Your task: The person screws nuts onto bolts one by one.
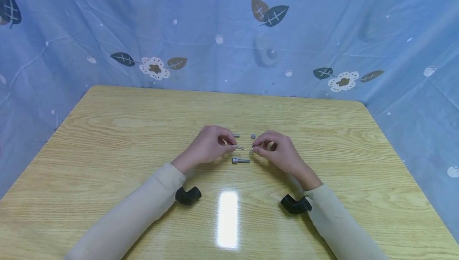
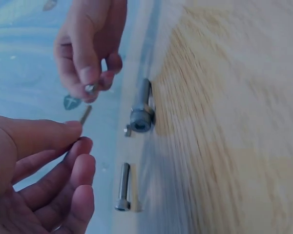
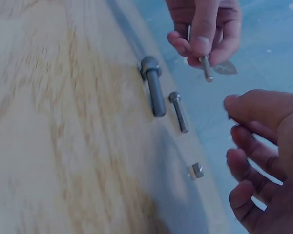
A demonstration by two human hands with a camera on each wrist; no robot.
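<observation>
My left hand (image 1: 209, 144) pinches a thin metal bolt (image 1: 239, 147) between thumb and forefinger, its shaft pointing right; the fingers hide its head. Facing it, my right hand (image 1: 277, 150) pinches a small nut (image 2: 90, 88) at its fingertips. A short gap separates bolt tip and nut. Nearer me on the table lies a thicker bolt (image 1: 241, 161) with a nut on it close to the head. Beyond the hands lie another slim bolt (image 3: 179, 112), partly behind my left fingers in the head view, and a loose nut (image 1: 253, 136).
The wooden table (image 1: 143, 108) reaches back to a blue patterned cloth (image 1: 229, 33). A black curved piece sits at each wrist, one at the left (image 1: 188, 196) and one at the right (image 1: 296, 204). A bright light reflection shows on the tabletop toward me.
</observation>
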